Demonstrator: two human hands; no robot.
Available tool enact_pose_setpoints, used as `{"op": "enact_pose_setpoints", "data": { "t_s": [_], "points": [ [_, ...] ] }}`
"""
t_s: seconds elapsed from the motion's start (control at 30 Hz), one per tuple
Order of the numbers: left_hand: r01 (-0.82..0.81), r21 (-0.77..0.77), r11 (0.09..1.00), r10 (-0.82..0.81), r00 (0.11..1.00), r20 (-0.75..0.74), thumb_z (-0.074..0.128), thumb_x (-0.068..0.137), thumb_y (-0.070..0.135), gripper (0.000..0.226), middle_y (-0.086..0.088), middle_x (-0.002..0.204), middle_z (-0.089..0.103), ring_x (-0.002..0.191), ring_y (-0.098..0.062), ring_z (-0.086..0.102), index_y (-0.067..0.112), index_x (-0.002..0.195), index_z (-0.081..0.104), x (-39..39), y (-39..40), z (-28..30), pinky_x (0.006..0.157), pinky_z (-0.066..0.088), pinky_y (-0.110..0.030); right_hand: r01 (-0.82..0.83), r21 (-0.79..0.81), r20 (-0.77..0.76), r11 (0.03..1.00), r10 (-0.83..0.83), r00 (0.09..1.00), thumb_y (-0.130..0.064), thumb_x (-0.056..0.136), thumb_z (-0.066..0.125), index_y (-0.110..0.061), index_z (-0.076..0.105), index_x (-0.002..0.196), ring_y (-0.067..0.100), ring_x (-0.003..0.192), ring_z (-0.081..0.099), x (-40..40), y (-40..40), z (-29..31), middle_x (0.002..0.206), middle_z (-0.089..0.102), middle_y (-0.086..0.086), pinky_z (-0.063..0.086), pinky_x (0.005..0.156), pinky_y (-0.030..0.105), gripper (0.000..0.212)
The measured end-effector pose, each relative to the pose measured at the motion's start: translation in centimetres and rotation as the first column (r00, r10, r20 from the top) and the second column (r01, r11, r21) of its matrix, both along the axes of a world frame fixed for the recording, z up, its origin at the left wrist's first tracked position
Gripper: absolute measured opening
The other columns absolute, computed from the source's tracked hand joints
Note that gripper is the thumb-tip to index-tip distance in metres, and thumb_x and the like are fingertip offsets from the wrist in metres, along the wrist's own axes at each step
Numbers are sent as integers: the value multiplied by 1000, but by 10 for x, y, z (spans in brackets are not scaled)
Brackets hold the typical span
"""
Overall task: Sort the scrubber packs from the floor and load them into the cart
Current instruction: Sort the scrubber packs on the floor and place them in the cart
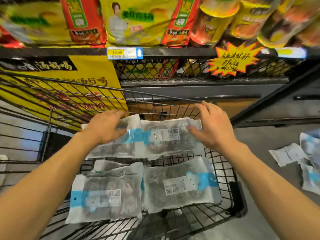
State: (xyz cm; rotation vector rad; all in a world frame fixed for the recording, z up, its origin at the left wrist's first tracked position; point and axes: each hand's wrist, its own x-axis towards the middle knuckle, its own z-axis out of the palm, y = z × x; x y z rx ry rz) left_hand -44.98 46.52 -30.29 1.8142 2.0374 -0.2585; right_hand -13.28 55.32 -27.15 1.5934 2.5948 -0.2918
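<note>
A store shelf [190,52] fills the top of the view, well beyond the fingers, stacked with yellow and red noodle bags [136,21] and cups [218,19]; a price tag [124,53] and a starburst sign [232,58] hang on its edge, and a yellow banner [57,87] hangs beyond the left fingers. Under both arms stands the black wire cart [223,168], its far rim just past the fingertips. Two scrubber packs lie flat on its floor nearer the person than the fingers: a near-left pack [105,198] and a near-right pack [180,186], side by side and touching, with another pack partly hidden beneath the left one. Farther in, two more packs lie in a row across the cart, a far-left pack [112,146] and a far-right pack [169,137], overlapping in the middle. The left hand [105,127] rests on the far-left pack, fingers spread over its top edge and thumb down on its face; whether it actually grips the pack is not plain. The right hand [213,125] lies at the right end of the far-right pack, fingers nearly straight and reaching to the cart's far rim, thumb pressing the plastic. Both hands look relaxed rather than clenched. Well off to the right of the right fingers, on the grey floor [259,139], loose packs [304,158] lie in a heap.
</note>
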Motion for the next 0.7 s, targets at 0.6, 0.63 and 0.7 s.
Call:
{"op": "enact_pose_setpoints", "data": {
  "t_s": [0.6, 0.63, 0.7],
  "points": [
    [479, 562, 674, -443, 871, -211, 56, 92, 60, 68, -7, 136, 61, 123, -34, 58, 20, 146, 47, 338, 55, 317, 97, 48, -46, 471, 271, -189, 840, -433, 881, -87, 73, 25, -13, 41, 154, 31, 147, 38, 329, -72, 271, 158, 42, 13, 33, 120, 48, 111],
    [509, 562, 652, -470, 853, -227, 54, 93, 61, 69, -6, 137, 60, 124, -33, 58, 20, 147, 46, 366, 55, 321, 97, 48, -45, 498, 276, -198, 822, -459, 866, -86, 75, 31, -13, 41, 154, 30, 148, 37, 355, -86, 275, 159, 42, 13, 32, 120, 48, 107],
    [567, 556, 608, -537, 809, -238, 51, 94, 63, 69, -5, 141, 58, 127, -31, 56, 22, 149, 44, 422, 55, 326, 98, 46, -45, 559, 275, -195, 782, -524, 829, -78, 84, 49, -15, 42, 154, 29, 148, 36, 406, -113, 278, 159, 41, 11, 29, 121, 46, 94]
  ]
}}
